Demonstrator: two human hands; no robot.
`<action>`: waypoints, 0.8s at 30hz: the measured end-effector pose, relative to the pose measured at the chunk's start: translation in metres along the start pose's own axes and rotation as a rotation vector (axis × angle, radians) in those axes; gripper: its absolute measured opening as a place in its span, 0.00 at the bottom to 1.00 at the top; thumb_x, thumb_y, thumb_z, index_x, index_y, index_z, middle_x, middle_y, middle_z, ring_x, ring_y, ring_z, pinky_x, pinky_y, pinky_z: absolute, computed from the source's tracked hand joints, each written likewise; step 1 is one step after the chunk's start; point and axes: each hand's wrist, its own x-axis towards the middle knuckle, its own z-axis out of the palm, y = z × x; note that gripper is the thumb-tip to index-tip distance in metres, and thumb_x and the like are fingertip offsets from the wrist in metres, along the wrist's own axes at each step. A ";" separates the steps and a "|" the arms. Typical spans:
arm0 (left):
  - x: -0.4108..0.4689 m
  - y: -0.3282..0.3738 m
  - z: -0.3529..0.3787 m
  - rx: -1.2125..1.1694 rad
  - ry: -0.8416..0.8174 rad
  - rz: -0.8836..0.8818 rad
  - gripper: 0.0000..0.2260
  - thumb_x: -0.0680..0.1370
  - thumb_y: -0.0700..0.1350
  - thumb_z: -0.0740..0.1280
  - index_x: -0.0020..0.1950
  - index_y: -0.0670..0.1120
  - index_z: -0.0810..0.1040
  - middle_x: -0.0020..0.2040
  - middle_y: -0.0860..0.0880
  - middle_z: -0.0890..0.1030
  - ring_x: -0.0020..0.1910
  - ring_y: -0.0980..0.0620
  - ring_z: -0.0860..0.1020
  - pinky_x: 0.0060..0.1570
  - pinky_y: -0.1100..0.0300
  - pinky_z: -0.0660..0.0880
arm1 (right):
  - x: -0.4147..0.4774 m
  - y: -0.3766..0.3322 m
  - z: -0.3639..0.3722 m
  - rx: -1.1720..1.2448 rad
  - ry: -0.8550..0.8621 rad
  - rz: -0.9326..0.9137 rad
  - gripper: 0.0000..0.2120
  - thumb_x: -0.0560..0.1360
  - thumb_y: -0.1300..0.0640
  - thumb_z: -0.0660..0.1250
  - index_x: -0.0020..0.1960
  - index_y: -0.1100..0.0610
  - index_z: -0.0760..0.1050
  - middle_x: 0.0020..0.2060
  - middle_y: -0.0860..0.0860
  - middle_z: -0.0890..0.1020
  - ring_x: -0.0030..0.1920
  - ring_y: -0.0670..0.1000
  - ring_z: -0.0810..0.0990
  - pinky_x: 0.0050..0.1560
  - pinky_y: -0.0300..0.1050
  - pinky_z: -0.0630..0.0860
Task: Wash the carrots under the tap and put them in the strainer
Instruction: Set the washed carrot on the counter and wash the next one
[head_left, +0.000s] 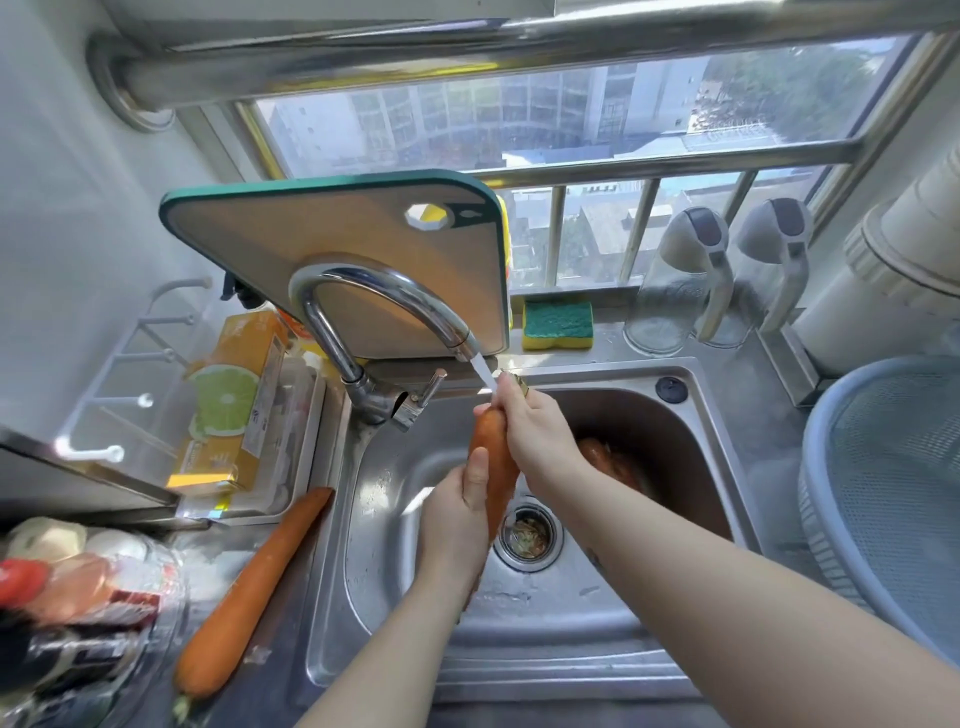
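A second carrot (249, 592) was laid by the sink's (332, 597) left rim, a carrot (491, 441) was gripped low by the left hand (457, 514) and at its top by the right hand (535, 436) under the running tap (335, 343), with the strainer (883, 467) past the right rim.

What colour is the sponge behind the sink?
The sponge is green on top, yellow underneath; head view.

The sink (519, 639) and tap (363, 291) are glossy metal. The strainer (883, 467) looks like matt plastic mesh; the sponge (557, 323) has a rough top.
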 end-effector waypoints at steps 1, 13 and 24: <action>-0.003 -0.002 0.001 -0.009 0.008 -0.009 0.30 0.73 0.67 0.46 0.42 0.47 0.79 0.33 0.51 0.80 0.34 0.52 0.79 0.32 0.61 0.72 | -0.002 -0.001 0.002 -0.014 0.008 -0.020 0.24 0.80 0.43 0.55 0.34 0.54 0.77 0.35 0.48 0.83 0.40 0.50 0.80 0.50 0.48 0.77; 0.000 -0.001 -0.013 -0.053 -0.230 -0.131 0.34 0.68 0.74 0.59 0.57 0.48 0.74 0.45 0.48 0.82 0.44 0.52 0.81 0.45 0.58 0.76 | 0.001 -0.018 -0.020 0.622 -0.455 0.318 0.23 0.80 0.42 0.53 0.54 0.61 0.75 0.42 0.54 0.77 0.41 0.51 0.75 0.48 0.45 0.72; 0.004 0.024 -0.014 0.031 -0.346 -0.013 0.19 0.74 0.46 0.71 0.62 0.53 0.71 0.44 0.53 0.78 0.34 0.60 0.76 0.33 0.69 0.71 | -0.033 -0.032 -0.066 -0.423 -0.261 -0.248 0.21 0.64 0.54 0.79 0.54 0.50 0.77 0.45 0.47 0.84 0.45 0.43 0.82 0.49 0.38 0.78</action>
